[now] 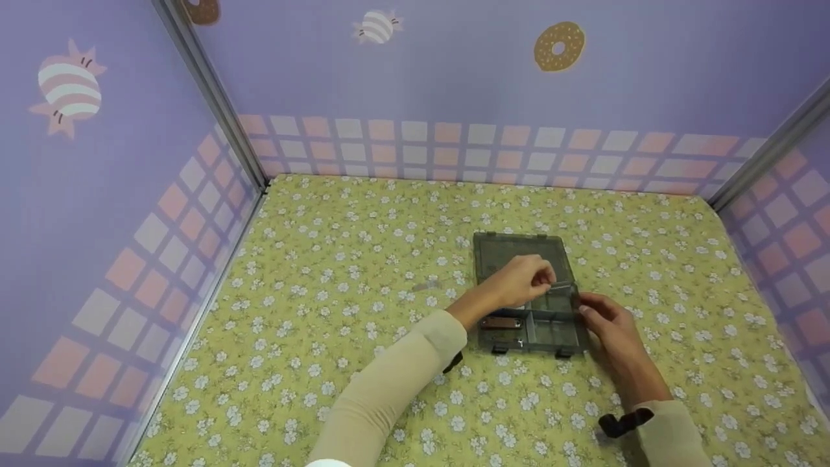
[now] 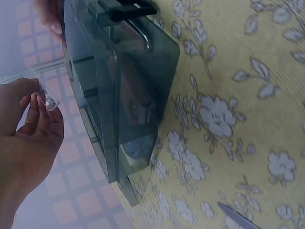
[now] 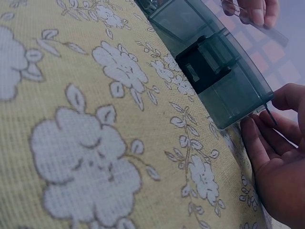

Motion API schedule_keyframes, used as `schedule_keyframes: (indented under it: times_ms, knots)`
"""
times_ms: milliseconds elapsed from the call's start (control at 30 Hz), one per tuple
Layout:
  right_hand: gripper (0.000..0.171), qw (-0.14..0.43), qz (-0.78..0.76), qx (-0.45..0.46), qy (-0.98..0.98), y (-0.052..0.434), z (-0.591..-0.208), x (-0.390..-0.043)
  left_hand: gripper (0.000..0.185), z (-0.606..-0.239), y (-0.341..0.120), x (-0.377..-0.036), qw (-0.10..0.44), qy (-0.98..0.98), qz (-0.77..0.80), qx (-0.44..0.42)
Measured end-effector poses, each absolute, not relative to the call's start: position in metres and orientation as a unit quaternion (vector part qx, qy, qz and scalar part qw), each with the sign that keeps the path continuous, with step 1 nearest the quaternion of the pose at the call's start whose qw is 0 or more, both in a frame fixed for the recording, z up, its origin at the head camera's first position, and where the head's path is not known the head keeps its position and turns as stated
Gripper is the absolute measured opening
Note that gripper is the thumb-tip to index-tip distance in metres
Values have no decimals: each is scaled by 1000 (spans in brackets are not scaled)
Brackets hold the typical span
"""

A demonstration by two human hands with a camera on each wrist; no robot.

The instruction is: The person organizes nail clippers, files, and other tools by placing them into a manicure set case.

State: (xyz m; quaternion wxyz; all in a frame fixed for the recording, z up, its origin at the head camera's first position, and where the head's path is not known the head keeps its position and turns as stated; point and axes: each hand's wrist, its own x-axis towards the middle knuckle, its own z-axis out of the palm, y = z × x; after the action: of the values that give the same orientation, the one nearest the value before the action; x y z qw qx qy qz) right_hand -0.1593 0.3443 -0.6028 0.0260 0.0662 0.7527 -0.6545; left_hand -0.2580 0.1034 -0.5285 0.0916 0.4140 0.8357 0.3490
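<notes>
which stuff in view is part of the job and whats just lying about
Part of the job, it seems:
clear plastic piece, pinched by the left hand
compartment box, gripped at its side by the right hand
brown item inside the box, probably

Apparently just lying about:
faint see-through item left of the box, too unclear to identify

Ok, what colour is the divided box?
The box is a dark, see-through grey-green; that shows best in the left wrist view.

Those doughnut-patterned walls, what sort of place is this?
Probably an indoor booth set up as a work area: purple printed panels meet at grey corner posts, with floral fabric spread between them.
</notes>
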Motion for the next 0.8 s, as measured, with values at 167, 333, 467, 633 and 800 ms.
schedule_keyframes:
  times_ms: [167, 333, 467, 633, 800]
  knots:
    - [51, 28, -647, 65, 760, 345, -602, -159, 13, -530, 115, -256, 98, 834, 344, 421]
    - [51, 32, -632, 69, 771, 347, -600, -161, 12, -534, 126, -254, 100, 834, 349, 416]
    - [50, 40, -622, 78, 778, 350, -602, -161, 13, -538, 133, -252, 105, 839, 338, 413]
    - [50, 40, -631, 91, 769, 350, -603, -161, 12, -543, 140, -251, 112, 842, 331, 410]
    - [51, 35, -635, 84, 767, 346, -601, -160, 14, -547, 137, -250, 121, 846, 327, 404]
